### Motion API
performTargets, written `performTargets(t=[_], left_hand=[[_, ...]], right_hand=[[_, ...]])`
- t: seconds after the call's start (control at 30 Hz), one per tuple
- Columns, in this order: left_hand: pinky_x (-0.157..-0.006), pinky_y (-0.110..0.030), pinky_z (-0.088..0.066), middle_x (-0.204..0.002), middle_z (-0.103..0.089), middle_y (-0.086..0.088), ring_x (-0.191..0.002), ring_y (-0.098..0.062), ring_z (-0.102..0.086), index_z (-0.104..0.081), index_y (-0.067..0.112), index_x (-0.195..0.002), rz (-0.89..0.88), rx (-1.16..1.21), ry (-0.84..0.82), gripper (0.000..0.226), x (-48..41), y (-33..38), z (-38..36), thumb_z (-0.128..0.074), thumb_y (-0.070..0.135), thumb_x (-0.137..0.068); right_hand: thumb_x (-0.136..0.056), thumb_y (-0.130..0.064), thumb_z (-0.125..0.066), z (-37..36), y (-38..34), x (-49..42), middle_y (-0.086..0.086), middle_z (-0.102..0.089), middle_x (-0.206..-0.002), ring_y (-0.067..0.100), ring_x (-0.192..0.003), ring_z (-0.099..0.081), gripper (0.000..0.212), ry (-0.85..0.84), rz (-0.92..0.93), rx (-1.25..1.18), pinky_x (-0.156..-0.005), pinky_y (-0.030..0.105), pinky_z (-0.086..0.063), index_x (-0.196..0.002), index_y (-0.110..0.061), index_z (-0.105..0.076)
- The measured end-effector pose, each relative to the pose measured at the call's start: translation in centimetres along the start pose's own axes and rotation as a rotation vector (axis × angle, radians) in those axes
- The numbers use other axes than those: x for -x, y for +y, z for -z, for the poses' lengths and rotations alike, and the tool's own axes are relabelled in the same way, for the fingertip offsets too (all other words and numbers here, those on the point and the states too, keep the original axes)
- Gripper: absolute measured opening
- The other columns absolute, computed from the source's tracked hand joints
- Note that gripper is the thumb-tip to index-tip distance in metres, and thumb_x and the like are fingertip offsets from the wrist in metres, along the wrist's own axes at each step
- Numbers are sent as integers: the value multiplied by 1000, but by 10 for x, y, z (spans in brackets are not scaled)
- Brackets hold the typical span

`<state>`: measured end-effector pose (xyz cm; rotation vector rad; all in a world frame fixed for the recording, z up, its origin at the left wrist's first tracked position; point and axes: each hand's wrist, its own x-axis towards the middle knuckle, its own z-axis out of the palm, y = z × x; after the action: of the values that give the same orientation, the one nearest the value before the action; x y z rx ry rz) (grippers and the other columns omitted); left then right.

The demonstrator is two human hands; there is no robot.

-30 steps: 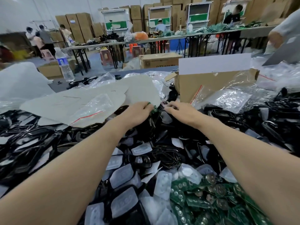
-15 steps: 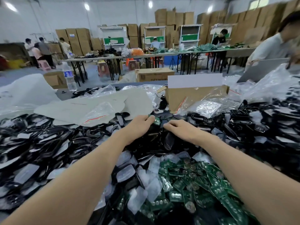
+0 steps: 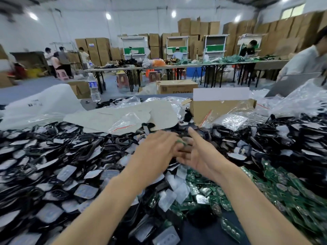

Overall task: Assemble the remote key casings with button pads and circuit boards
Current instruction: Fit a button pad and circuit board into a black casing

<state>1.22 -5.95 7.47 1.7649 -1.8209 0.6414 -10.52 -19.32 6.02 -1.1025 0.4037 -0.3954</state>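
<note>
- Black casings (image 3: 53, 147) are the biggest mass, piled across the table on the left, far side and right.
- Green boards (image 3: 283, 188) lie heaped near right, just beside the right forearm.
- Clear pads (image 3: 85, 190) are scattered on top of the casings, near left and centre.
- Cardboard box (image 3: 221, 108) stands behind the hands, well apart from them, with plastic bags around it.
- Left hand (image 3: 159, 147) is over the middle of the pile, back up and fingers curled. It looks to pinch one small board (image 3: 181, 142) at the fingertips, but it is blurred.
- Right hand (image 3: 200, 156) is just beside it, palm turned towards the left hand. The index finger is straight, the other fingers loosely bent.
- A dark bit sits between the hands, maybe a casing. I cannot tell whether the right hand grips it.
- Step, as a judgement: a board is being brought to a casing half. I can pick out no finished key, so one unit is mid-build.
- Next move probably calls for holding the casing steady in the right hand, lining the board up with its recess, then pressing it flat.
</note>
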Motion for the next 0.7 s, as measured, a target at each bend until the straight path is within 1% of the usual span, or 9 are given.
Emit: performTargets(t=[0.07,0.1,0.17,0.23,0.33,0.43,0.5,0.6,0.7], left_hand=[[-92,-34,-51,-114,-71,0,-107,-19,-66,-70,16,-104,-151,-153,-51,29,16,4,-1,-44,25,-96],[-93,-33,-50,-116,-71,1,-109,-18,-66,-71,17,-103,-176,-179,-64,28,23,6,-3,-45,24,-95],[-95,-31,-47,-116,-71,2,-111,-17,-66,-72,17,-103,-179,-159,-53,24,37,7,-3,-50,25,-96],[-100,-30,-46,-120,-69,4,-114,-15,-64,-72,17,-107,-129,-51,20,25,49,9,-3,-50,28,-100],[-100,-22,-46,-127,-61,14,-119,-4,-58,-67,21,-115,142,270,185,29,63,13,2,-43,34,-106],[-80,-9,-44,-102,-63,20,-97,-2,-62,-65,30,-105,470,461,331,26,71,14,7,-41,36,-108],[-70,-12,-46,-89,-68,15,-84,-3,-64,-66,35,-95,667,600,350,26,74,10,8,-43,43,-103],[-65,-16,-51,-85,-73,6,-71,-6,-64,-73,40,-99,775,822,373,21,76,4,7,-52,40,-96],[-62,-18,-52,-83,-74,-2,-67,-10,-63,-75,37,-103,848,983,415,20,76,0,8,-59,34,-91]], right_hand=[[-105,-42,-48,-9,12,15,5,-71,-83,14,-67,-66,46,-166,-80,-190,-66,27,-59,-121,-1,-63],[-104,-36,-51,-13,18,20,5,-69,-82,12,-62,-62,43,-189,-104,-251,-61,25,-58,-122,1,-65],[-104,-25,-52,-21,27,23,7,-70,-86,10,-58,-58,38,-166,-127,-319,-53,21,-54,-119,6,-69],[-105,-16,-49,-26,34,22,12,-73,-99,12,-64,-63,33,-107,-94,-317,-53,21,-55,-119,4,-71],[-105,-11,-48,-26,41,19,18,-74,-109,18,-79,-74,29,-8,-10,-333,-61,24,-60,-123,0,-68],[-105,-13,-49,-25,45,19,20,-75,-108,28,-91,-77,27,84,0,-326,-58,26,-61,-126,-9,-66],[-105,-16,-49,-26,46,19,20,-75,-110,33,-100,-75,28,106,7,-345,-60,27,-62,-127,-11,-66],[-107,-18,-49,-29,43,18,25,-72,-115,40,-108,-71,30,72,2,-437,-71,33,-63,-129,-5,-63],[-106,-2,-41,-33,43,18,29,-70,-114,44,-109,-69,31,39,3,-502,-80,37,-63,-134,-1,-56]])
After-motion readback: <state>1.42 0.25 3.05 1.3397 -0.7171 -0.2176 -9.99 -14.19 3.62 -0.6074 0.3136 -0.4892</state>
